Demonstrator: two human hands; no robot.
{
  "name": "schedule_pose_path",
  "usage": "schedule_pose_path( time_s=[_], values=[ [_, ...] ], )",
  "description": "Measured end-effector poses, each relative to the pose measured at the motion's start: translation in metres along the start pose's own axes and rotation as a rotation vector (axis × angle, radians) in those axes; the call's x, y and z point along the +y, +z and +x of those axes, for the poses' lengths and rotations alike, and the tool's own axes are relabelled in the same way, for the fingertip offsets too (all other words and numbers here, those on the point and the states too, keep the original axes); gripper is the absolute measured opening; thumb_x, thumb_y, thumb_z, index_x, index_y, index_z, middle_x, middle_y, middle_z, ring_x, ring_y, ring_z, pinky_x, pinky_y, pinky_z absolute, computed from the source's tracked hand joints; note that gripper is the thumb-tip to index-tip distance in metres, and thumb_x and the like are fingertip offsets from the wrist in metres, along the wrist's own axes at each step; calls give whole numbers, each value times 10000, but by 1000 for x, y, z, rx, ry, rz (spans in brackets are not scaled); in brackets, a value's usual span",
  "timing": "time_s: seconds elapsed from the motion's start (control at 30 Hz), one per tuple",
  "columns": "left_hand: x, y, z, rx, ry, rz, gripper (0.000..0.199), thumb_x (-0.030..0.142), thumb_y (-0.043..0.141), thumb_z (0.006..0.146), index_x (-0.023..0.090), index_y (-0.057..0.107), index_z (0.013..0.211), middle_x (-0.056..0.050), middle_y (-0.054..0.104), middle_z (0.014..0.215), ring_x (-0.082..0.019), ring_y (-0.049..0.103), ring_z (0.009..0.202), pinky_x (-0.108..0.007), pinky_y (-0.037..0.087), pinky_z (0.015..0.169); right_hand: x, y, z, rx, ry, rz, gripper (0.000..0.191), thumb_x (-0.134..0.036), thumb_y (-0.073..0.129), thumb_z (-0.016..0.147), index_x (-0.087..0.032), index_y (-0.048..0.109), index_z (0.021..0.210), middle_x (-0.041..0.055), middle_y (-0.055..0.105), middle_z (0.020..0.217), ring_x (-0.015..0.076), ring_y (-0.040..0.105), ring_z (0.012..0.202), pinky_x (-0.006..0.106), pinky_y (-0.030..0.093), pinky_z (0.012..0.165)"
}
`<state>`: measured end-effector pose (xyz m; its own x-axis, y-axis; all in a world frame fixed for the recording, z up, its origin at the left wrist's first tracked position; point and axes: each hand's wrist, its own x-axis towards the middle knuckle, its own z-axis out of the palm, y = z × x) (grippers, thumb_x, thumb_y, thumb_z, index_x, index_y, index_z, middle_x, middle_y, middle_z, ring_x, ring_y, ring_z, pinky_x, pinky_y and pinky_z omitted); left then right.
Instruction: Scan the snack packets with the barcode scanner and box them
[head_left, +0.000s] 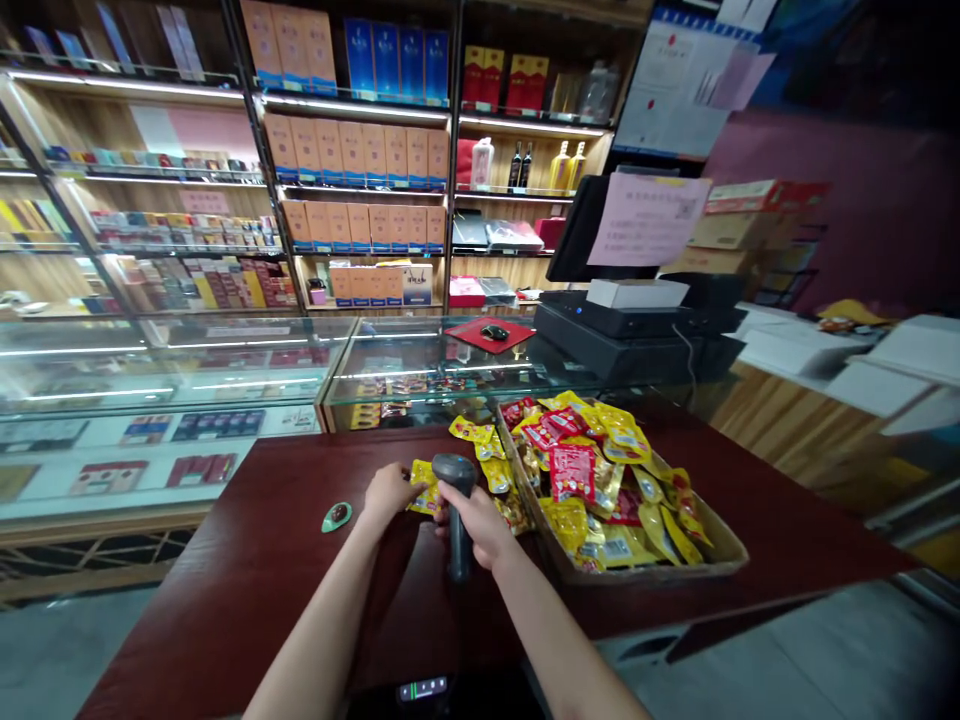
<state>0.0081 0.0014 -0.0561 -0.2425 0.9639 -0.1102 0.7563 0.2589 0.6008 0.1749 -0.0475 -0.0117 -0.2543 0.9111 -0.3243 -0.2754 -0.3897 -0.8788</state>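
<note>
My right hand (480,522) is wrapped round the handle of a dark grey handheld scanner (454,472), held upright over the dark red table. Just left of it, my left hand (391,492) has its fingers closed on the left edge of a small yellow packet (421,484). The scanner's head is beside that packet. More yellow packets (493,472) lie loose against the left side of a shallow cardboard box (724,567). Yellow and red packets (572,473) are heaped in the box.
A small green item (337,516) lies on the table (247,580) at the left. Behind are a glass display counter (337,370), a red mat (504,335) with a mouse, and a monitor (576,235) on dark equipment. Stocked shelves line the wall.
</note>
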Motion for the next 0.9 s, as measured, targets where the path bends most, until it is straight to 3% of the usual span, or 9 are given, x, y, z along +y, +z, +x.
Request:
schedule_pose_path(
  time_s=[0.33, 0.47, 0.63, 0.8, 0.9],
  values=[
    [-3, 10, -4, -1, -19, -96, 405, 346, 707, 692, 153, 690, 1048, -137, 717, 958, -259, 667, 906, -271, 446, 706, 5, -10, -15, -6, 43, 41, 323, -365, 738, 692, -160, 559, 867, -16, 602, 692, 83, 552, 488, 200, 455, 423],
    [-6, 10, -1, -43, -98, -344, 281, 310, 763, 650, 155, 678, 869, -90, 717, 838, -213, 679, 756, -238, 461, 594, 2, -13, -21, -31, 29, 50, 329, -380, 733, 696, -158, 572, 877, -7, 616, 727, 91, 570, 531, 212, 474, 459],
    [4, 6, 10, -126, -183, -765, 233, 211, 762, 658, 161, 548, 736, -15, 662, 655, -156, 639, 562, -242, 489, 515, 1, -14, -23, -72, 4, 14, 350, -379, 741, 698, -161, 593, 929, 17, 659, 785, 83, 576, 545, 212, 479, 502],
    [8, -4, 28, -181, -210, -871, 311, 157, 814, 591, 141, 533, 724, -15, 656, 635, -128, 632, 547, -203, 483, 491, 8, -16, -22, -58, -3, -29, 333, -391, 731, 706, -172, 590, 912, 5, 656, 735, 84, 567, 531, 220, 475, 516],
    [4, -10, 37, -229, -179, -965, 386, 165, 856, 527, 136, 550, 760, -31, 676, 689, -146, 646, 570, -252, 527, 527, 14, -17, -22, -51, 9, -35, 349, -395, 738, 692, -175, 582, 915, -2, 649, 711, 90, 567, 534, 222, 468, 515]
  ],
)
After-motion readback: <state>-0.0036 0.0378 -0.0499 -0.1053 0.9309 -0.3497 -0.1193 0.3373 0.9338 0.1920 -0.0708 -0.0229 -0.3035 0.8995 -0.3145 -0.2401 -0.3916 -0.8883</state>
